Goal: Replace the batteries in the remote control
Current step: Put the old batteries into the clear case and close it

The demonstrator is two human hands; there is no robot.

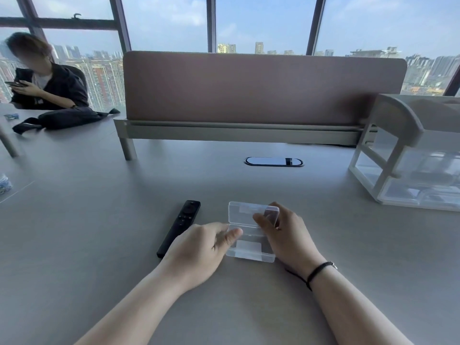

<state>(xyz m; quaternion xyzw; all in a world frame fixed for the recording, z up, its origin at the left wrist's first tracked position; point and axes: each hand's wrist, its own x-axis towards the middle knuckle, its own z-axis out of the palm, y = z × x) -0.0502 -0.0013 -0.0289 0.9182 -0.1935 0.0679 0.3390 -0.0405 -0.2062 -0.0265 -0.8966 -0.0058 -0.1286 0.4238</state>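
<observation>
A slim black remote control (pixel 179 227) lies button side up on the grey table, just left of my hands. A small clear plastic box (pixel 250 247) sits in front of me with its hinged lid (pixel 249 212) raised. My left hand (pixel 199 250) steadies the box's left side, thumb on its rim. My right hand (pixel 286 235) grips the lid's right part between thumb and fingers. I cannot make out what lies inside the box.
A brown desk divider (pixel 261 88) stands across the table's far side, with a cable port (pixel 273 161) before it. A translucent drawer organiser (pixel 410 155) sits at the right. At the far left a person sits with a phone beside a dark bag (pixel 62 119).
</observation>
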